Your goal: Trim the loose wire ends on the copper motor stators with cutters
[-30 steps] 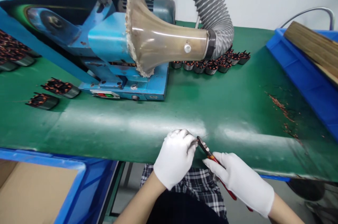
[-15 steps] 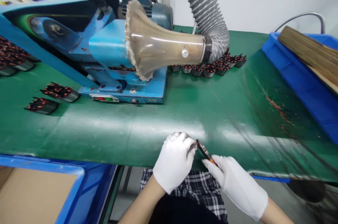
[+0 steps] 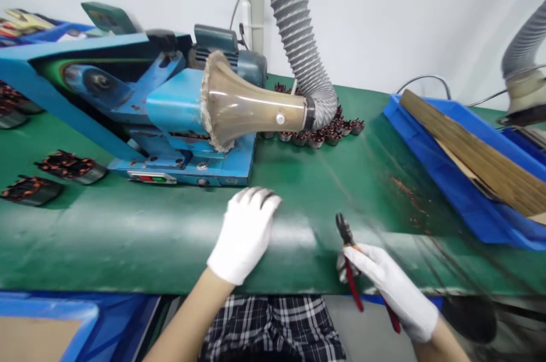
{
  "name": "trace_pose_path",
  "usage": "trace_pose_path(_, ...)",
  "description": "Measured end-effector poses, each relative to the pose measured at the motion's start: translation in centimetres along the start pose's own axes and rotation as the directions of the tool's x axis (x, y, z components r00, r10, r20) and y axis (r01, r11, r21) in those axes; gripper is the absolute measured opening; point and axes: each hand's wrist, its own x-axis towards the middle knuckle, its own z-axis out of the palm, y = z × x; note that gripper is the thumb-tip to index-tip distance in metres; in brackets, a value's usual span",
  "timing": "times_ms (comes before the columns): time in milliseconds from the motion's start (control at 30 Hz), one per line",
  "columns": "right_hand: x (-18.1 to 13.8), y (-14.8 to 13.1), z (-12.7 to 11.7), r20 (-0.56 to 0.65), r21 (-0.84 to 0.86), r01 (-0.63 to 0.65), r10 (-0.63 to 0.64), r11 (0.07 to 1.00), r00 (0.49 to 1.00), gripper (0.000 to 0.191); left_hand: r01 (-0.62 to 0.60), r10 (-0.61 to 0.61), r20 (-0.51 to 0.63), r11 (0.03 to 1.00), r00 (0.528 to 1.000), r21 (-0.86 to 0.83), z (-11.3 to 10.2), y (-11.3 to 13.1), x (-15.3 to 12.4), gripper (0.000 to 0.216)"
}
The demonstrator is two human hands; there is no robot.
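White gloves on both hands, plaid cloth just below at the near edge. Right hand (image 3: 394, 293) low right, grip clenched on red-handled pliers (image 3: 347, 248), dark tip up over the green worktop (image 3: 128, 237), handles running down past the edge. Left hand (image 3: 245, 231) over the worktop left of the pliers, grip released, fingers spread, nothing in it; well apart from the right hand.

Blue bin (image 3: 46, 322) at bottom left under the worktop edge, brown cardboard (image 3: 25, 345) inside. Coppery scraps (image 3: 405, 191) scattered on the worktop right of the pliers.

Farther back, blue machine (image 3: 179, 123) on the worktop, red and green buttons on its front, a cloudy funnel hood (image 3: 243, 103) pointing left and joined to a grey ribbed hose (image 3: 294, 26) rising up out of view. Two wound stators (image 3: 70, 164) lying left of the machine, more at the far left edge, blurred. A cluster of small stators (image 3: 318, 135) standing behind the hood, at the foot of the hose.

Blue tray (image 3: 452, 185) at right, tilted against the worktop, holding brown slats (image 3: 473, 148) laid slantwise. Second hose with a hood (image 3: 526, 89) at the far right. White wall behind.
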Motion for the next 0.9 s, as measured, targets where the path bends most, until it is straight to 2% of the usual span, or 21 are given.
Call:
trace_pose_path(33,0.4,-0.1,0.8,0.117,0.219,-0.008,-0.018,0.976,0.993,0.038,0.005,-0.002,-0.069,0.999,0.998,0.035,-0.3,-0.4,-0.4,0.019)
trace_pose_path(100,1.7,-0.1,2.4,0.256,0.579,-0.063,-0.108,0.813,0.961,0.036,0.026,-0.018,-0.129,0.998,0.991,0.065,-0.4,-1.0,-1.8,0.017)
trace_pose_path(133,2.6,-0.2,3.0,0.265,0.691,-0.085,-0.142,0.718,0.954,0.035,0.037,-0.028,-0.119,0.996,0.993,0.079,-0.3,-1.3,-2.6,0.018)
trace_pose_path(200,5.1,-0.5,2.9,0.169,0.807,-0.054,-0.143,0.588,0.975,0.026,0.057,-0.054,-0.028,0.992,0.998,0.112,0.2,-1.8,-4.2,0.020)
trace_pose_path(233,6.5,-0.8,2.0,0.088,0.831,-0.005,-0.123,0.556,0.988,0.020,0.060,-0.064,0.023,0.990,0.998,0.126,0.5,-2.1,-4.7,0.021)
trace_pose_path(300,9.3,-1.6,-1.2,-0.107,0.842,0.131,-0.076,0.524,0.991,0.016,0.054,-0.066,0.088,0.990,0.994,0.131,1.0,-2.7,-5.0,0.025)
trace_pose_path(400,12.4,-3.1,-8.0,-0.320,0.804,0.302,-0.057,0.512,0.946,0.007,0.023,-0.034,0.116,0.995,0.993,0.093,1.4,-3.3,-4.1,0.032)
trace_pose_path(500,12.6,-4.6,-13.1,-0.499,0.725,0.442,-0.038,0.528,0.866,0.021,0.014,-0.020,0.149,0.999,0.989,0.046,1.9,-3.0,-2.4,0.034)
trace_pose_path(533,12.0,-4.9,-13.9,-0.526,0.706,0.465,-0.045,0.533,0.849,0.024,0.014,-0.018,0.155,1.000,0.988,0.025,2.2,-2.7,-1.8,0.036)
trace_pose_path(600,10.3,-5.2,-13.8,-0.545,0.659,0.495,-0.094,0.565,0.833,0.021,0.022,-0.018,0.143,0.999,0.990,-0.026,3.3,-2.1,-0.1,0.040)
trace_pose_path(633,9.3,-5.1,-13.1,-0.547,0.616,0.501,-0.128,0.608,0.827,0.018,0.034,-0.027,0.126,0.998,0.992,-0.053,4.0,-1.9,0.9,0.043)
trace_pose_path(667,8.4,-4.8,-12.1,-0.559,0.399,0.505,-0.234,0.765,0.796,0.018,0.051,-0.043,0.107,0.996,0.993,-0.075,4.7,-1.7,2.1,0.045)
trace_pose_path(700,7.6,-4.4,-10.7,-0.521,0.114,0.445,-0.328,0.888,0.788,0.024,0.070,-0.062,0.091,0.993,0.994,-0.093,5.3,-1.6,3.3,0.047)
trace_pose_path(767,6.8,-3.2,-7.8,-0.419,-0.162,0.342,-0.378,0.926,0.825,0.027,0.107,-0.100,0.072,0.990,0.992,-0.095,6.4,-1.4,6.0,0.047)
trace_pose_path(800,6.7,-2.5,-6.5,-0.357,-0.416,0.262,-0.422,0.871,0.833,0.029,0.125,-0.119,0.068,0.988,0.991,-0.089,6.8,-1.3,7.2,0.047)
trace_pose_path(833,6.9,-1.7,-5.3,-0.314,-0.597,0.184,-0.439,0.781,0.842,0.030,0.143,-0.138,0.066,0.986,0.988,-0.081,6.9,-1.2,8.2,0.046)
trace_pose_path(900,7.5,-0.3,-3.9,-0.207,-0.845,0.103,-0.499,0.525,0.842,0.034,0.170,-0.166,0.070,0.984,0.984,-0.061,6.8,-0.9,9.1,0.045)
